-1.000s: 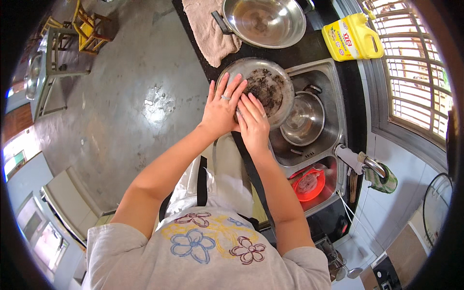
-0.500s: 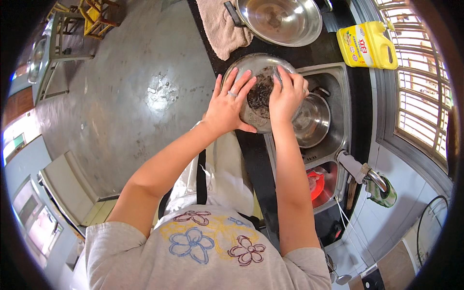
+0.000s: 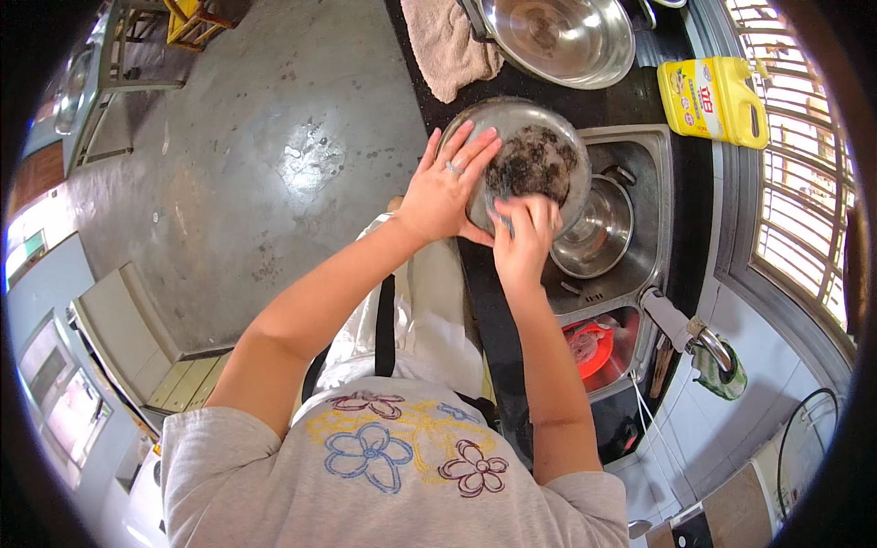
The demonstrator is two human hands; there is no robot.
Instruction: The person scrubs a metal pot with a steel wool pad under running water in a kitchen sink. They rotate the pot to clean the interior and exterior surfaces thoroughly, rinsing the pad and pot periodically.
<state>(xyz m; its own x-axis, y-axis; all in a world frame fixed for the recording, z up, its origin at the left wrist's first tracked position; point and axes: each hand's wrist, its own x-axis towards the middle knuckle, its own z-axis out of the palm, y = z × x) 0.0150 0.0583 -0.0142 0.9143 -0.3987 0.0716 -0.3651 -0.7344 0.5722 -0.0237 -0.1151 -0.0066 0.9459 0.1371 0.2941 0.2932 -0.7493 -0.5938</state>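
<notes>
A round metal pan with a blackened, dirty patch on its upward face rests at the counter's edge, overlapping the sink. Spread fingers of my left hand lie flat on the pan's left side, a ring on one of them, the thumb near the close rim. My right hand is closed at the near edge of the dark patch. Pinched under its fingertips is a small blue-grey scouring pad, mostly hidden by the fingers.
Right of the pan, a steel pot sits in the sink. A red basket is in the smaller basin by the faucet. Beyond are a large steel pan, a towel and a yellow jug.
My right hand has moved from the pan's far side toward me, to the near edge of the dark patch. My left hand keeps its place on the pan. More of the dark patch shows.
</notes>
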